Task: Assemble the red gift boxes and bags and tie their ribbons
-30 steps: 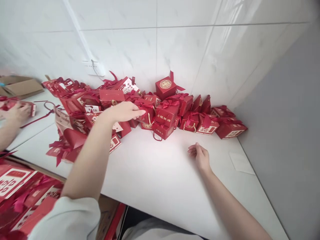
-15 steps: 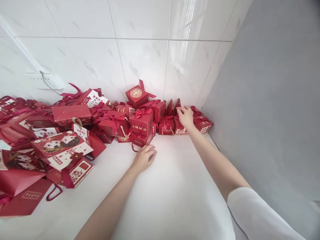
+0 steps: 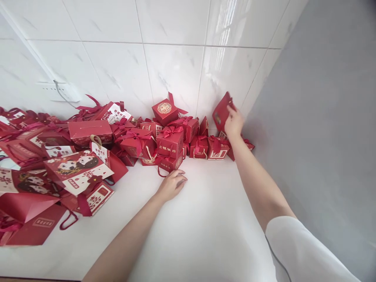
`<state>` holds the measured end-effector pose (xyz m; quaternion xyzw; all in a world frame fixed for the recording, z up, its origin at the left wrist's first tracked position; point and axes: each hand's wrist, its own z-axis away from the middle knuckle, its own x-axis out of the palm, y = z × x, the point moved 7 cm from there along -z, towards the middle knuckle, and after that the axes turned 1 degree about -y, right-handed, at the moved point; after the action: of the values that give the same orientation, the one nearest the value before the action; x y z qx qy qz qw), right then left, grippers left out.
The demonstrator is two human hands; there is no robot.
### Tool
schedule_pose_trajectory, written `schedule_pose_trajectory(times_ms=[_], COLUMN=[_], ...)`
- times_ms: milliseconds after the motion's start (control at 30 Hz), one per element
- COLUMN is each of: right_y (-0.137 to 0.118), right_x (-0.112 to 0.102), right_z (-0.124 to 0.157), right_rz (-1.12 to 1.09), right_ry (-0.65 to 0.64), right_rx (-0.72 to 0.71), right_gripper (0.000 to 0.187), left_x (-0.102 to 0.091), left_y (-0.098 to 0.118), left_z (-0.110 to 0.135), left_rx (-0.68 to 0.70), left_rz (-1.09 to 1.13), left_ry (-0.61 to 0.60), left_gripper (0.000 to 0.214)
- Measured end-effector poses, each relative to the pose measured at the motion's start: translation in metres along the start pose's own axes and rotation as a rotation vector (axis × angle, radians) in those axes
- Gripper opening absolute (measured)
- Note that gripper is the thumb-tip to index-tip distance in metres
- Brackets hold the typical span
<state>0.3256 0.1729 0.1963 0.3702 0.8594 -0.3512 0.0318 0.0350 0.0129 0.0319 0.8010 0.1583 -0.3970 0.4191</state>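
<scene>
My right hand (image 3: 234,122) is raised near the far right corner and grips a flat red folded box (image 3: 221,111), held tilted above the row of small boxes. Just below it sit a ribboned red box (image 3: 216,149) and another one (image 3: 199,146). My left hand (image 3: 172,184) rests on the white table (image 3: 205,219), fingers loosely curled with nothing in them, close to the front of a red box with gold characters (image 3: 169,141). A red cube box with a gold round emblem (image 3: 164,110) tops the pile.
A big heap of red gift boxes and bags (image 3: 73,156) covers the table's left side, including a printed bag with two cartoon figures (image 3: 76,169). White tiled wall behind with a socket and cable (image 3: 60,92). A grey wall (image 3: 323,117) closes the right side.
My right hand has lifted a flat red box up out of the corner row. My left hand stays resting on the table. The view shifted slightly.
</scene>
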Motion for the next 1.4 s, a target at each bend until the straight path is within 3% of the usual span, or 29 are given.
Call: schedule_pose_trajectory(times_ms=[67, 133, 233, 300, 367, 467, 533, 600, 667, 800, 967, 1167, 1400], right_y=[-0.032, -0.067, -0.103, -0.119, -0.131, -0.131, -0.116, -0.1, -0.094, -0.105, -0.119, -0.099, -0.07], right_x=[-0.042, -0.079, -0.11, -0.103, -0.087, -0.054, -0.036, -0.023, -0.017, -0.018, -0.017, -0.017, -0.025], right_z=[0.006, 0.02, 0.049, 0.075, 0.102, 0.129, 0.136, 0.141, 0.145, 0.152, 0.15, 0.138, 0.133], right_rz=[-0.046, -0.11, -0.191, -0.328, -0.464, -0.635, -0.652, -0.631, -0.592, -0.486, -0.521, -0.807, -0.74], right_ry=[0.127, 0.115, -0.146, -0.483, -0.74, -0.88, -0.819, -0.787, -0.825, -0.925, -0.812, -0.576, -0.419], right_rx=[-0.099, -0.17, -0.088, 0.01, 0.065, 0.142, 0.251, 0.347, 0.357, 0.265, 0.224, 0.449, 0.589], right_gripper=[0.04, 0.037, 0.029, 0.026, 0.024, 0.023, 0.032, 0.057, 0.068, 0.063, 0.041, 0.034, 0.04], left_x=[-0.003, -0.008, -0.019, -0.02, -0.014, -0.004, 0.001, 0.002, -0.001, -0.011, -0.014, -0.008, -0.002], left_y=[0.001, 0.0, 0.002, 0.008, 0.016, 0.022, 0.019, 0.014, 0.01, 0.011, 0.026, 0.018, 0.009], left_z=[0.001, 0.001, 0.005, 0.006, 0.007, 0.008, 0.008, 0.008, 0.007, 0.006, 0.006, 0.006, 0.005], left_rx=[-0.014, -0.046, -0.06, -0.018, 0.032, 0.0, -0.089, -0.159, -0.181, -0.16, -0.079, -0.123, -0.158], left_rz=[0.053, 0.131, 0.292, 0.42, 0.552, 0.746, 0.841, 0.872, 0.84, 0.705, 0.582, 0.679, 0.896], left_ry=[0.026, 0.092, 0.267, 0.302, 0.23, 0.123, 0.105, 0.106, 0.114, 0.116, 0.081, 0.096, 0.105], left_gripper=[0.018, 0.017, 0.043, 0.067, 0.085, 0.077, 0.062, 0.055, 0.055, 0.059, 0.064, 0.056, 0.046])
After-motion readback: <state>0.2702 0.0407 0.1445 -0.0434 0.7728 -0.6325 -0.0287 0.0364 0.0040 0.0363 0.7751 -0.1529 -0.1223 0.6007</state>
